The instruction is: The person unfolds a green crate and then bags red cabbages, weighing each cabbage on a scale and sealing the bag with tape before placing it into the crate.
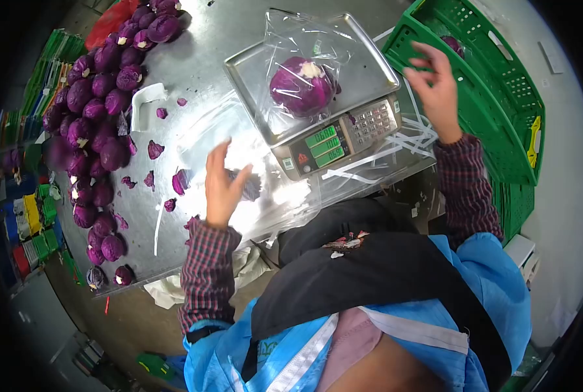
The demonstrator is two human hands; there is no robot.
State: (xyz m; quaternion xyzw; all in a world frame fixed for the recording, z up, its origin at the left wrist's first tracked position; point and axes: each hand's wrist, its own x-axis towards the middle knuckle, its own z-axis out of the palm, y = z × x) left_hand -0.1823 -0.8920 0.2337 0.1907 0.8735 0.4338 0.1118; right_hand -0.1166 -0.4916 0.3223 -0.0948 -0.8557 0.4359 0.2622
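A red cabbage (295, 90) in a clear plastic bag (291, 29) rests on the metal tray (360, 78) of a digital scale (366, 127), whose display (326, 145) shows lit green digits. My left hand (223, 189) hovers over clear plastic sheets or bags (291, 196) at the table's near side, fingers apart and holding nothing. To the right of the scale, my right hand (438, 91) is raised beside a green crate (481, 111). Its fingers are bent but apart, with nothing visible in them.
A long heap of red cabbages (95, 108) lines the left of the metal table (203, 36). Torn leaves (154, 150) and a white tray-like piece (149, 104) lie beside it. White strips (409, 140) are scattered right of the scale. A yellow object (534, 140) hangs on the crate.
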